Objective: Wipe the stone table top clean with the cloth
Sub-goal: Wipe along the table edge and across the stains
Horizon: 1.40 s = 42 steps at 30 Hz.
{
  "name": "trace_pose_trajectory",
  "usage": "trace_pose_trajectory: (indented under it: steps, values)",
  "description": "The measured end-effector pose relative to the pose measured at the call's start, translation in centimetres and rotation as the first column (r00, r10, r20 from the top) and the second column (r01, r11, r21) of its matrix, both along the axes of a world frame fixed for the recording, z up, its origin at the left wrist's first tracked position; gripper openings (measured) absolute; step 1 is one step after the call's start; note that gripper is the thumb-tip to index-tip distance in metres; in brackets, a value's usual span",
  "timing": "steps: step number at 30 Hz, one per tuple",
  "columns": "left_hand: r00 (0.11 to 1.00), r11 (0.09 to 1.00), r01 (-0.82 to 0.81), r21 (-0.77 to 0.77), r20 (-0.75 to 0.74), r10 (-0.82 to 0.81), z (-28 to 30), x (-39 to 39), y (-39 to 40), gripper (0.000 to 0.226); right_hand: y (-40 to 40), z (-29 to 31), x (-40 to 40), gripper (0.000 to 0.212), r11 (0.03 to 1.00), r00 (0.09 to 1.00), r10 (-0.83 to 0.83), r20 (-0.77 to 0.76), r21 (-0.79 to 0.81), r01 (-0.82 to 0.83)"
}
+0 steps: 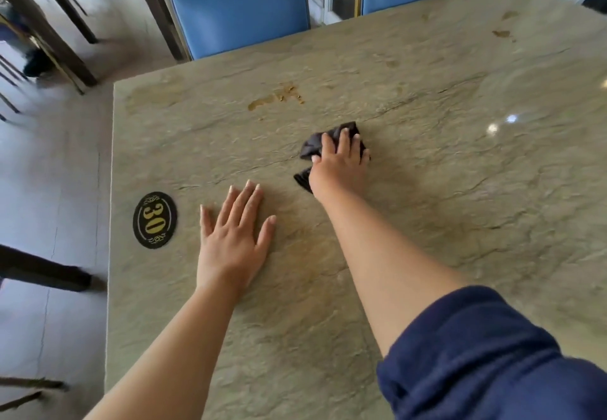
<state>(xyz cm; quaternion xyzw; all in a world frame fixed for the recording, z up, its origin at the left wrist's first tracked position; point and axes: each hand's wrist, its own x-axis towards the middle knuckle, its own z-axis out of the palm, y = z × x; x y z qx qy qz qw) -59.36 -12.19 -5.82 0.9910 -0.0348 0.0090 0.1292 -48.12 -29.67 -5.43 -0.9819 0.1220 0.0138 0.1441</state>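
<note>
Wiping in progress: the right hand (340, 157) presses the bunched cloth (315, 147) mid-table (427, 222), fingers spread over it; the left hand (233, 235) rests flat, fingers straight. The next stroke apparently must reach the stain (276, 99) just beyond the cloth.

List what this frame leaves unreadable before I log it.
Head view only:
- Cloth: mostly covered by the right hand; its size and the grip underneath are hidden.
- Stone table top: near and right edges cut off by the frame.
- Far-right stains: too small to identify.
- Left floor area: motion-blurred.
</note>
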Motion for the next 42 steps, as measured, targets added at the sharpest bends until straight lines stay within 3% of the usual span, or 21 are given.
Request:
trace_pose_trajectory:
  steps: [3,7,9,11,13,16,19,22,24,25,27,29,31,33,36,40,42]
  values:
    - [0.999,0.998,-0.044,-0.038,-0.016,0.044,-0.1,0.1,0.2,0.077,3.7,0.1,-0.6,0.05,0.97,0.969,0.243,0.05,-0.006,-0.243]
    - [0.999,0.998,-0.025,-0.062,-0.039,0.023,-0.3,0.1,0.4,0.078,3.5,-0.1,-3.6,0.048,0.83,0.828,0.551,0.104,0.031,-0.557]
    - [0.999,0.998,0.005,-0.065,-0.05,-0.008,-0.3,0.2,0.7,0.076,1.3,-0.3,-5.0,0.046,0.81,0.808,0.571,0.146,0.058,-0.584]
    - [0.995,0.997,0.039,-0.073,-0.084,-0.045,-0.1,0.4,1.3,0.076,-0.4,-1.1,-6.3,0.045,0.923,0.905,0.364,0.219,0.047,-0.382]
    - [0.991,0.991,0.074,-0.116,-0.106,-0.086,0.5,0.8,2.3,0.072,0.2,-1.1,-7.3,0.044,0.998,0.977,0.036,0.209,0.047,-0.047]
    - [0.983,0.957,0.163,-0.239,-0.045,-0.178,2.1,3.1,4.8,0.051,5.4,-0.2,-7.2,0.049,0.956,0.951,-0.293,0.097,0.021,0.293]
    - [0.969,0.953,0.246,-0.177,0.012,-0.248,2.7,7.3,8.1,0.046,10.9,-0.1,-7.4,0.051,0.987,0.982,-0.158,0.105,0.034,0.155]
    - [0.954,0.969,0.244,-0.041,-0.167,-0.247,1.9,11.6,10.9,0.053,12.7,-1.1,-9.0,0.049,0.983,0.972,0.166,0.165,0.047,-0.176]
    - [0.923,0.961,0.275,0.022,-0.287,-0.257,1.2,13.1,11.8,0.057,10.9,-1.3,-8.7,0.048,0.959,0.944,0.269,0.189,0.044,-0.281]
    - [0.911,0.956,0.292,0.034,-0.315,-0.267,0.9,13.4,12.0,0.058,9.8,-1.4,-7.9,0.047,0.968,0.95,0.24,0.201,0.025,-0.25]
    - [0.895,0.95,0.31,0.031,-0.345,-0.281,0.9,13.7,12.1,0.058,8.3,-1.4,-5.6,0.047,1.0,0.974,0.027,0.224,-0.013,-0.025]
    - [0.881,0.95,0.312,0.01,-0.376,-0.285,1.1,13.8,12.1,0.057,8.7,-0.9,-2.9,0.047,0.969,0.96,-0.24,0.143,-0.027,0.246]
    - [0.858,0.95,0.311,-0.026,-0.422,-0.292,1.4,14.1,12.1,0.054,10.4,-0.5,-0.2,0.05,0.928,0.927,-0.369,0.07,-0.029,0.372]
    - [0.826,0.949,0.297,-0.103,-0.471,-0.309,1.7,14.5,12.3,0.052,12.9,0.1,1.6,0.052,0.951,0.95,-0.306,0.059,-0.029,0.308]
    - [0.781,0.944,0.226,-0.242,-0.535,-0.324,1.9,15.1,12.5,0.054,16.4,-0.1,0.8,0.052,0.999,0.997,-0.029,0.066,-0.025,0.031]
    - [0.769,0.937,0.197,-0.288,-0.547,-0.33,2.3,15.0,12.5,0.058,13.7,-0.5,-3.5,0.047,0.947,0.939,0.32,0.128,0.001,-0.322]
    - [0.773,0.937,0.233,-0.26,-0.536,-0.34,2.4,14.8,12.4,0.058,10.9,-0.7,-4.0,0.048,0.961,0.95,0.276,0.147,-0.012,-0.278]
